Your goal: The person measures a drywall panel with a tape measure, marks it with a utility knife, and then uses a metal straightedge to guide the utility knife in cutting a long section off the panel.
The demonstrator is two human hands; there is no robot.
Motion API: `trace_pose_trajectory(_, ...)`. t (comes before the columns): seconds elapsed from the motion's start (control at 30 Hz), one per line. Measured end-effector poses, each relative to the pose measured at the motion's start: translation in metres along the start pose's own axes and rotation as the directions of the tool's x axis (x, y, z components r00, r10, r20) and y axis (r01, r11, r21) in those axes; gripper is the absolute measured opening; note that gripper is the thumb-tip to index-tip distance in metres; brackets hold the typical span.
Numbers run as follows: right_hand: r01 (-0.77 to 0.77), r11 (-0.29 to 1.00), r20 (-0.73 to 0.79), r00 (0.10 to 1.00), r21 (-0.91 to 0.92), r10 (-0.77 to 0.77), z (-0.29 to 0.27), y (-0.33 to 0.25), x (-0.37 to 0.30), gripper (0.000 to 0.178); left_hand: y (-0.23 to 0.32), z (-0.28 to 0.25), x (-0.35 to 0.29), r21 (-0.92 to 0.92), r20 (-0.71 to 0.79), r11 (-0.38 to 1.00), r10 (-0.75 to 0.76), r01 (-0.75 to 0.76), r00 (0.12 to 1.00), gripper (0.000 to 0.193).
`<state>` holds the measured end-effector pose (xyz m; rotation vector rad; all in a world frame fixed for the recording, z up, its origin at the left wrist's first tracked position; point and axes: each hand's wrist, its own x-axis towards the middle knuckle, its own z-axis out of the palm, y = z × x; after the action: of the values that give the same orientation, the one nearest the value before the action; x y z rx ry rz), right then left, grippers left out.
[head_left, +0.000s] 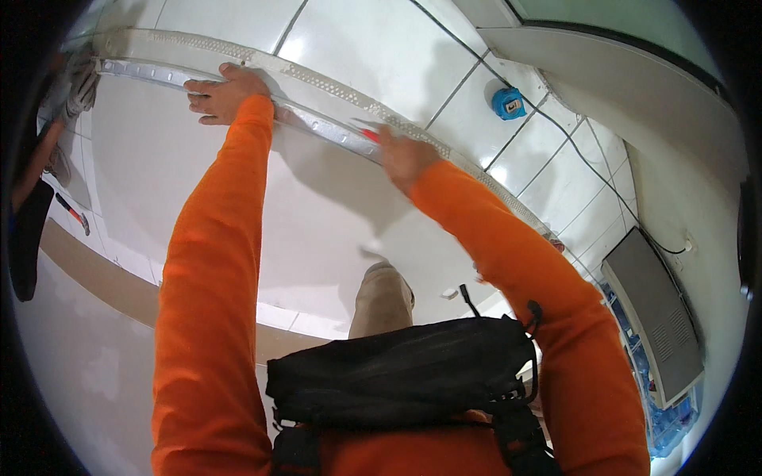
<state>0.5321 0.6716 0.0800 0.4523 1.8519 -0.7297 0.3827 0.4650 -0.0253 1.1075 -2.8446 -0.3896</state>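
Note:
A large pale board [159, 159] lies on the tiled floor, with a long silvery metal profile [325, 128] laid across it near its far edge. My left hand [226, 97] rests flat on the profile with its fingers spread. Farther right along the profile, my right hand [406, 157] is closed around a red utility knife [370, 136]. Its thin tip lies close to the profile; motion blur hides whether it touches the board. Just beyond the profile runs a pale perforated strip [317, 82], roughly parallel to it.
A blue tape measure [508, 104] sits on the tiles at the upper right, beside a dark cable [571, 141]. A hammer [73, 214] lies at left, near another person's dark-clothed leg [28, 238]. My knee [382, 297] is over the board. A grey panel [655, 317] leans at right.

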Motion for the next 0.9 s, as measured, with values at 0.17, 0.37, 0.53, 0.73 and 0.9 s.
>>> trace_pose_trajectory(0.17,-0.205,0.976,0.191,0.963,0.070,0.189,0.010,0.039,0.005,0.043,-0.003,0.006,0.004,0.057,-0.023,0.998,-0.002,0.003,1.000,0.072)
trace_pose_trajectory(0.37,-0.078,0.928,0.112,0.986,-0.364,0.127,0.046,0.239,-0.051,0.047,-0.008,0.017,0.009,0.097,-0.086,0.995,0.007,0.001,0.996,0.075)
trace_pose_trajectory(0.53,-0.432,0.801,0.024,0.874,-0.415,0.485,0.017,0.332,-0.160,0.034,-0.009,0.020,0.012,0.064,0.002,0.998,-0.025,0.025,1.000,0.079)
trace_pose_trajectory(0.73,-0.447,0.875,-0.173,0.892,-0.186,0.418,0.026,0.355,-0.222,0.027,-0.011,0.023,0.009,0.007,-0.122,1.000,0.016,-0.015,0.992,0.086)
trace_pose_trajectory(0.9,-0.160,0.951,-0.261,0.961,-0.265,0.089,0.048,0.308,-0.180,0.025,-0.014,0.026,0.015,0.009,-0.108,1.000,0.016,-0.015,0.994,0.085)
